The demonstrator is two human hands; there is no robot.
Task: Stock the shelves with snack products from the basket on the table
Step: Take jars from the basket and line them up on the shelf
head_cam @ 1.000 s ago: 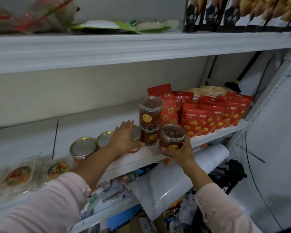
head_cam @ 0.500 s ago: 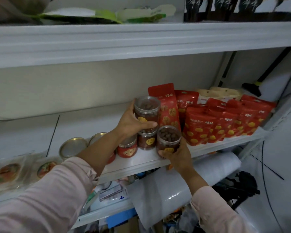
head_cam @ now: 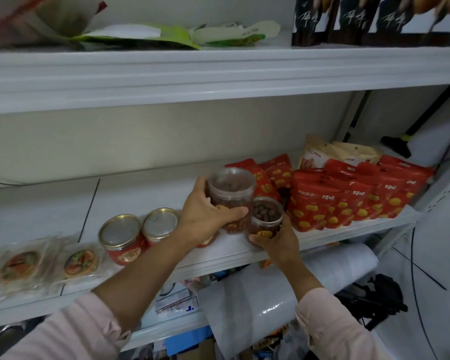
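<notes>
Clear smooth plastic, the cylindrical upper jar (head_cam: 230,188) is gripped by the left hand (head_cam: 205,216), while the right hand (head_cam: 278,242) cups a shorter jar (head_cam: 265,216) touching it on the white shelf (head_cam: 335,236) beside glossy red pouches (head_cam: 348,201); a second ago the left hand lay on one of the gold-lidded tins (head_cam: 122,237).

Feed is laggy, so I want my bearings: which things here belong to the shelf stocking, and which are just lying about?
Job in hand: left hand gripping the upper jar; right hand holding the lower jar; shelf; tins; red pouches.
Lying about: white roll below the shelf; broom; cable.
</notes>
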